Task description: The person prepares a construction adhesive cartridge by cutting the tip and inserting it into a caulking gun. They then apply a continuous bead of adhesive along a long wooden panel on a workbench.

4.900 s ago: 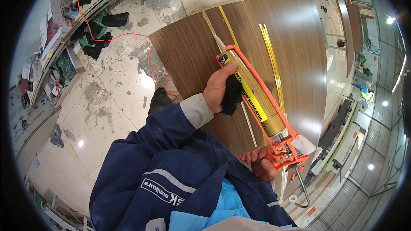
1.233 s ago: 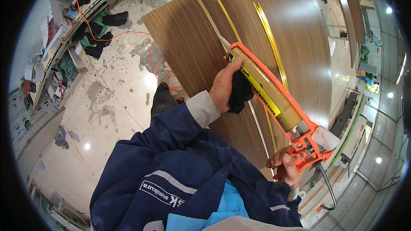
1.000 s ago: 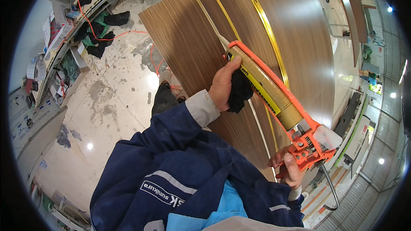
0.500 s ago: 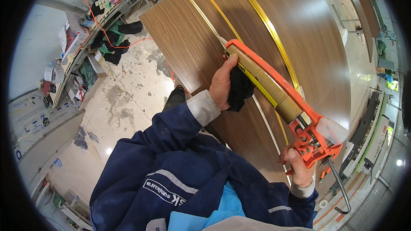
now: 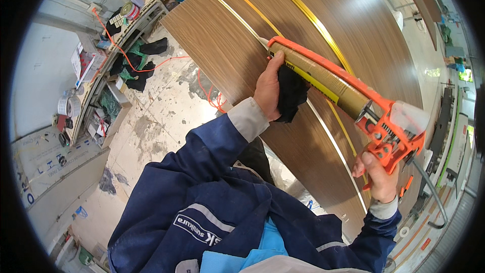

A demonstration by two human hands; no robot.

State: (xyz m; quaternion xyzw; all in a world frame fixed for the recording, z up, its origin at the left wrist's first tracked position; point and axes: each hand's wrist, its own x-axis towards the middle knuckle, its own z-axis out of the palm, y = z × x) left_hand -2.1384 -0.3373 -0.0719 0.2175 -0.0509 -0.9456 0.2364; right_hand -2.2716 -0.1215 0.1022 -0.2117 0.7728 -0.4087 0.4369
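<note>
An orange caulking gun [image 5: 348, 77] loaded with a gold and yellow sealant tube [image 5: 319, 83] lies slantwise in both my hands above a brown wood-grain panel. My left hand [image 5: 268, 88] is closed around the front of the gun, with a bunched black cloth [image 5: 292, 93] held against the tube. My right hand [image 5: 380, 174] grips the handle and trigger at the rear. The pale nozzle [image 5: 263, 42] points at a thin strip with a whitish face [image 5: 230, 9]; whether its tip touches cannot be seen. That strip continues on the near side of the gun.
A narrow gold strip [image 5: 250, 5] and a bundle of gold strips [image 5: 316, 24] lie on the wood-grain panel [image 5: 364, 25]. At left, a cluttered bench [image 5: 108, 45] holds cans and boxes. An orange cord [image 5: 166, 59] crosses the stained floor [image 5: 151, 116]. Long profiles line the right side.
Both hands and the caulking gun have shifted rightward, with the nozzle farther from the strip's far end. The right hand has moved up as well. The view has shifted slightly.
</note>
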